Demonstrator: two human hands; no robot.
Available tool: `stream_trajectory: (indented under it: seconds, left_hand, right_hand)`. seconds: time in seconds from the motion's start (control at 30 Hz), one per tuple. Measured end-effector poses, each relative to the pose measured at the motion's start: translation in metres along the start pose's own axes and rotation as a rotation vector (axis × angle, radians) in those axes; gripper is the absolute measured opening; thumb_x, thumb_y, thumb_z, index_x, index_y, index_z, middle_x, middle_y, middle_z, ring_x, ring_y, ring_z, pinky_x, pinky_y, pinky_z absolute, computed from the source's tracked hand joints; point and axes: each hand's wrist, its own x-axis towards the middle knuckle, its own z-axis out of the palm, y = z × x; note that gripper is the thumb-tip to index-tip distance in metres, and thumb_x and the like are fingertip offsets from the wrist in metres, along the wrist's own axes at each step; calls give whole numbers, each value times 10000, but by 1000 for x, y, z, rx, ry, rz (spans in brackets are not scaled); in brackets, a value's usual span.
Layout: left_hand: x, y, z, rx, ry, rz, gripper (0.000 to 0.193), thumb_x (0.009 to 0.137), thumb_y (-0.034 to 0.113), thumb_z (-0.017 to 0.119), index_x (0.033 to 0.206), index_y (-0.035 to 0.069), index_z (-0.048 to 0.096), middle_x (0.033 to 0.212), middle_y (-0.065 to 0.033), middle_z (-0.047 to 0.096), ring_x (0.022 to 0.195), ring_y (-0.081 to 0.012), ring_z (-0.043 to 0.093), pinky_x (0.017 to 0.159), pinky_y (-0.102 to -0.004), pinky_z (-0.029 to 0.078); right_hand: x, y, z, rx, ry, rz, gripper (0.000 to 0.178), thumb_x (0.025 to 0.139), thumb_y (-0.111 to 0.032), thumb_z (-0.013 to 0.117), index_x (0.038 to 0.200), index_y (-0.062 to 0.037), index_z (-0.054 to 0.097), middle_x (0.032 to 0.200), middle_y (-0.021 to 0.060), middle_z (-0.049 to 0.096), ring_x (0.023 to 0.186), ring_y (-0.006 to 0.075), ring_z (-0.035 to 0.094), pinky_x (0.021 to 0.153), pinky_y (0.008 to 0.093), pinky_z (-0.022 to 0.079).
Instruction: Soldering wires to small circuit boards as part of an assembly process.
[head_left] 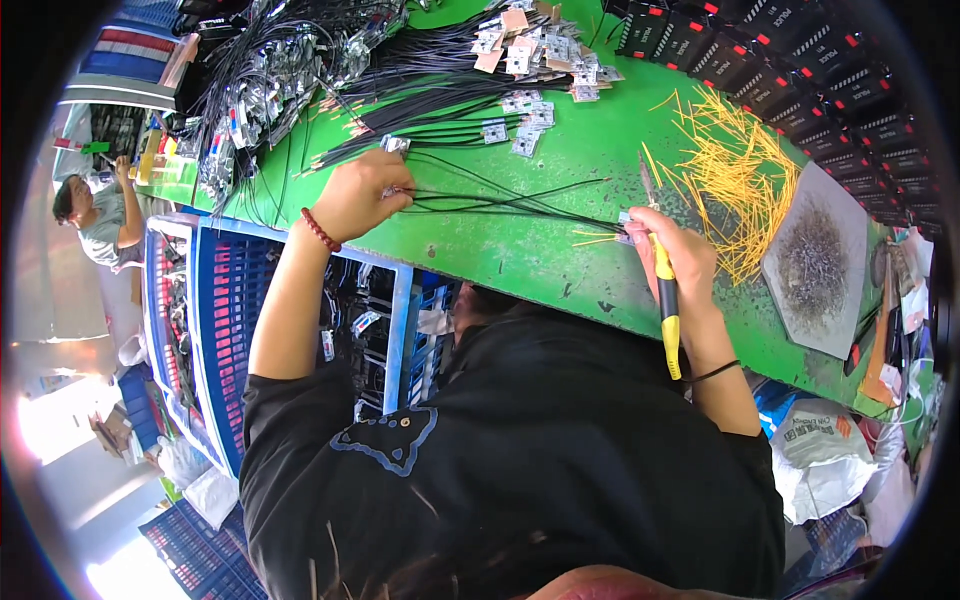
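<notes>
My left hand (362, 197) is closed, fingertips pinched on a small part at the end of several thin black wires (480, 203). Those wires stretch across the green table toward my right hand (685, 262). That hand is closed round a soldering iron (668, 305) with a yellow and black handle, its metal tip pointing away from me. By the same fingertips is a small circuit board (627, 217), with a few short yellow wires (597, 239) beside it. Another small board (396, 144) lies just beyond my left fingers. How the right fingers hold their board is partly hidden.
Black-wired boards (530, 45) lie bundled at the back, with a tangle of wired silvery parts (265, 105) to the left. Loose yellow wires (745, 190) are spread right, beside a grey plate (848, 235) with dark residue. Black cases (780, 60) line the far right edge. Blue crates (235, 330) stand left.
</notes>
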Motion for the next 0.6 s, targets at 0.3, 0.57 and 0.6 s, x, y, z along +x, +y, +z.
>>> stream_trajectory:
  seconds: [0.3,0.57,0.6]
  left_hand:
    - [-13,-11,19,-545,177,-392,51,909,46,572,941,11,591,851,-69,641,796,-139,614,715,-269,483]
    - [-20,-37,26,-1394,563,-227,399,883,33,610,1254,-4,467,796,26,515,734,-78,464,710,-216,359]
    - [-23,-48,21,-1440,533,-232,466,886,75,635,1303,11,435,794,29,511,751,-82,455,744,-219,374]
  right_hand:
    - [-1,3,1,-77,1,-45,343,774,-26,709,1089,-141,638,696,27,647,561,199,628,496,323,443]
    - [-1,1,0,-103,-6,-50,317,793,-40,698,1089,-136,638,667,19,618,540,187,598,494,326,410]
    - [-1,2,0,-108,-14,-61,321,795,-42,698,1096,-138,639,670,22,619,543,188,601,494,328,411]
